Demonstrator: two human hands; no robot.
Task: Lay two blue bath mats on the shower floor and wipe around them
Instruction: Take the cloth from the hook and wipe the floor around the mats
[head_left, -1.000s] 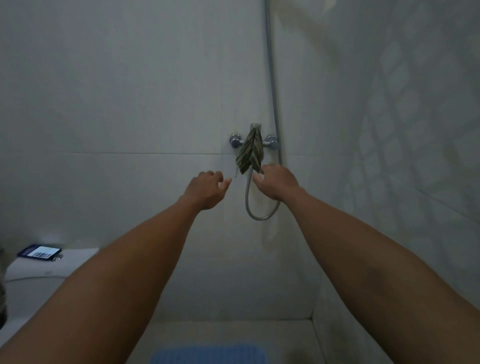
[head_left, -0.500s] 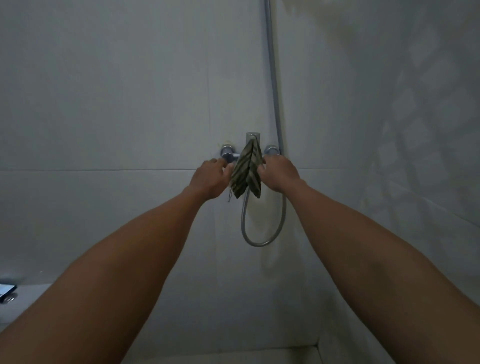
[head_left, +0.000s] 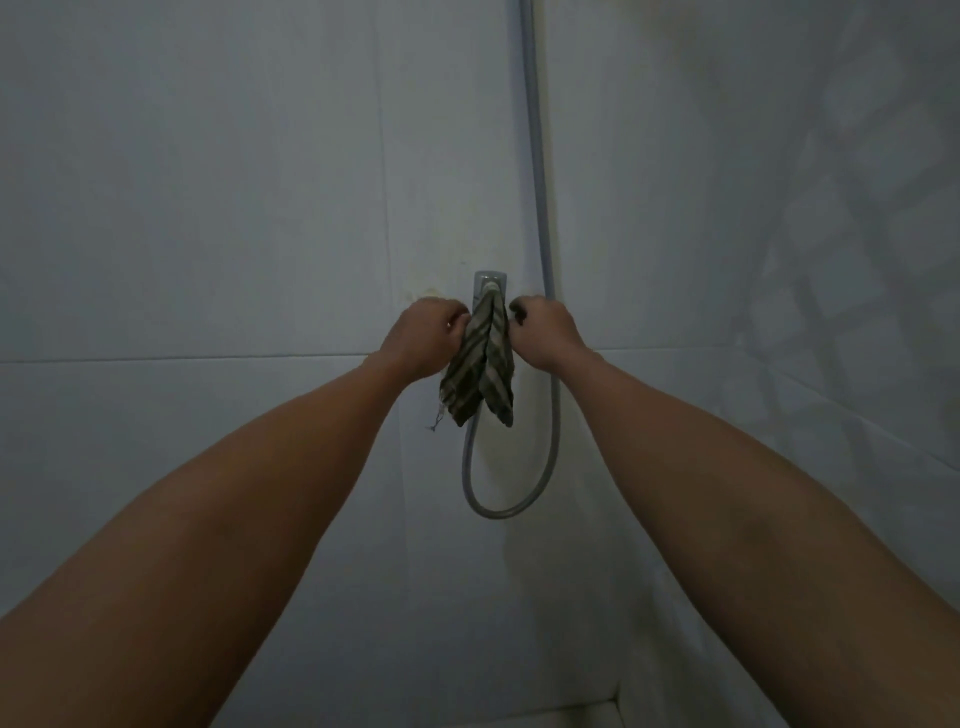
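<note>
Wall (head_left: 208, 208) in front of me carries everything: pale tiles, grout line running across mid-frame. Centre frame, the tap fitting (head_left: 489, 283) is fixed to it, w/ a striped cloth (head_left: 480, 371) draped over it, hanging down in two folds. Grey hose (head_left: 540, 208) runs down the wall from top centre, loops below the cloth.

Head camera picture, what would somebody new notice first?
First, two bare forearms reaching up the middle to a striped cloth draped over the shower tap fitting on the tiled wall. The left hand and right hand sit curled on either side of it, apparently over the tap knobs. Next, the grey shower hose running down the wall and looping below the cloth.
</note>
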